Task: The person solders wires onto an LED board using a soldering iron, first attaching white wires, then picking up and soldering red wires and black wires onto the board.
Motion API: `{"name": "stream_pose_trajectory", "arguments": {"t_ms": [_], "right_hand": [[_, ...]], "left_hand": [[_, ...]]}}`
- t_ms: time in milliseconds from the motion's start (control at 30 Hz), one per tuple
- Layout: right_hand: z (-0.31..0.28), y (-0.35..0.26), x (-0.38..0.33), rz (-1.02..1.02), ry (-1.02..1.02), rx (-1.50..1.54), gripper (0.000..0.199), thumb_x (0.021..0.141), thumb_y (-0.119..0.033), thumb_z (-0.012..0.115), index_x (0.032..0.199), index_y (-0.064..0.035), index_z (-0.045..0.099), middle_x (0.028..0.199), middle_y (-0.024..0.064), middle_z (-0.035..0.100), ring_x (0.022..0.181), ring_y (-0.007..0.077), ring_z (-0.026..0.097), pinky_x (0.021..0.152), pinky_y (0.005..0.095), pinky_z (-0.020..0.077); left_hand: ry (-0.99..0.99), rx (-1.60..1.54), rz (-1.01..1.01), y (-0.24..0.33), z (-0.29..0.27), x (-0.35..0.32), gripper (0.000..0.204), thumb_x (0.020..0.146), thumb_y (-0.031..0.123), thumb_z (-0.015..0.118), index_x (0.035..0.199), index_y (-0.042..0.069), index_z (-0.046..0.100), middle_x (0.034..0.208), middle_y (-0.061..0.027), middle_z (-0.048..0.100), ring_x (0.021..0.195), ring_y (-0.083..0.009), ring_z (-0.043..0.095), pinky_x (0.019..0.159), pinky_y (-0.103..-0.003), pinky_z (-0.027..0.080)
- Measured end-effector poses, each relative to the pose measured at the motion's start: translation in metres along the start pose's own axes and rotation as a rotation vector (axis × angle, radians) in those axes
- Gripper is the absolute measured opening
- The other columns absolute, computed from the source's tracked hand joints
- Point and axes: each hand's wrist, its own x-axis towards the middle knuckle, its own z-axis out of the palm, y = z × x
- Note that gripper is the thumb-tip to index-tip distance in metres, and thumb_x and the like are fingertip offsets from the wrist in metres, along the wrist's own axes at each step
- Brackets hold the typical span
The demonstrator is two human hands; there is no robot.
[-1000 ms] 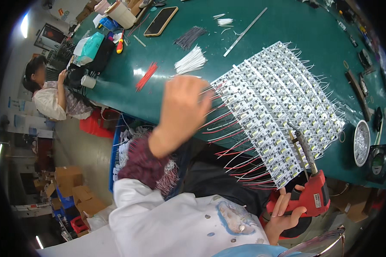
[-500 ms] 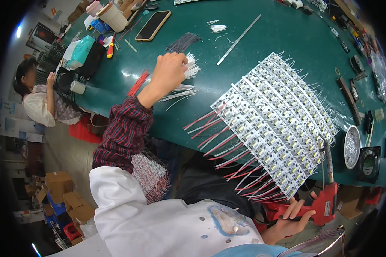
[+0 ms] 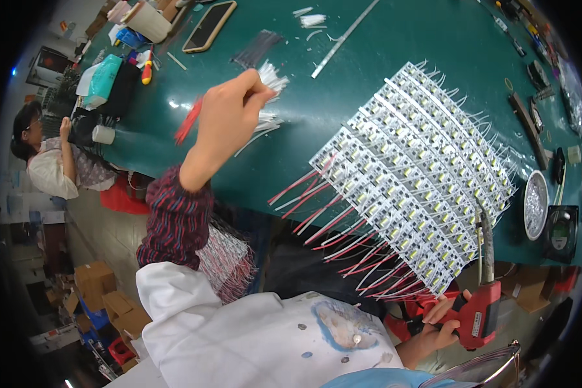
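My left hand (image 3: 231, 107) is raised over the left part of the table, thumb and forefinger pinched together beside a bunch of white wires (image 3: 271, 79). What is in the pinch, if anything, is too small to make out. Red wires (image 3: 187, 121) lie left of that wrist, black wires (image 3: 257, 48) beyond it. My right hand (image 3: 438, 328) grips a red soldering gun (image 3: 480, 317) at the lower right. Its long metal barrel points up over the right edge of a panel of white LED circuit boards (image 3: 410, 181), with red and white wires hanging from the near edge.
A phone (image 3: 209, 27), a screwdriver (image 3: 147, 70) and a white metal strip (image 3: 346, 39) lie on the green table (image 3: 291, 174). At right are a round dish (image 3: 535, 205) and a black square device (image 3: 560, 233). Another person (image 3: 52, 152) sits at far left.
My left hand has drawn back a little toward me from the white wires. The soldering gun has tilted slightly, its barrel now more upright. The whole view has shifted somewhat.
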Motion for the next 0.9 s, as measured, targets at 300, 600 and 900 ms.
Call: {"name": "stream_pose_trajectory", "arguments": {"t_ms": [300, 600, 900], "right_hand": [[0.024, -0.019, -0.026, -0.025, -0.332, 0.066, 0.070, 0.090, -0.047, 0.054, 0.131, 0.0063, 0.032, 0.050, 0.0007, 0.042, 0.040, 0.0099, 0.039, 0.057, 0.0292, 0.0447], [0.064, 0.004, 0.037, -0.090, -0.637, 0.156, 0.076, 0.087, -0.051, 0.057, 0.131, 0.0073, 0.033, 0.050, 0.0010, 0.044, 0.040, 0.0101, 0.041, 0.051, 0.0272, 0.0441], [0.060, 0.005, 0.021, 0.215, -0.724, 0.114, 0.093, 0.077, -0.064, 0.061, 0.133, 0.0059, 0.035, 0.049, -0.0007, 0.046, 0.039, 0.0092, 0.043, 0.041, 0.0233, 0.0413]], "left_hand": [[-0.010, -0.496, -0.191, 0.067, 0.024, -0.066, 0.006, 0.078, 0.001, 0.067, 0.077, -0.001, 0.062, 0.068, -0.0065, 0.057, 0.059, -0.0136, 0.052, 0.054, -0.026, 0.040], [0.069, -0.445, -0.287, 0.075, 0.049, -0.064, 0.010, 0.082, 0.004, 0.067, 0.077, -0.002, 0.061, 0.063, -0.0047, 0.058, 0.052, -0.0082, 0.047, 0.050, -0.024, 0.039], [0.035, -0.494, -0.333, 0.065, 0.054, -0.062, 0.016, 0.080, 0.008, 0.068, 0.071, 0.003, 0.057, 0.062, -0.0086, 0.060, 0.051, -0.0223, 0.058, 0.049, -0.031, 0.044]]}}
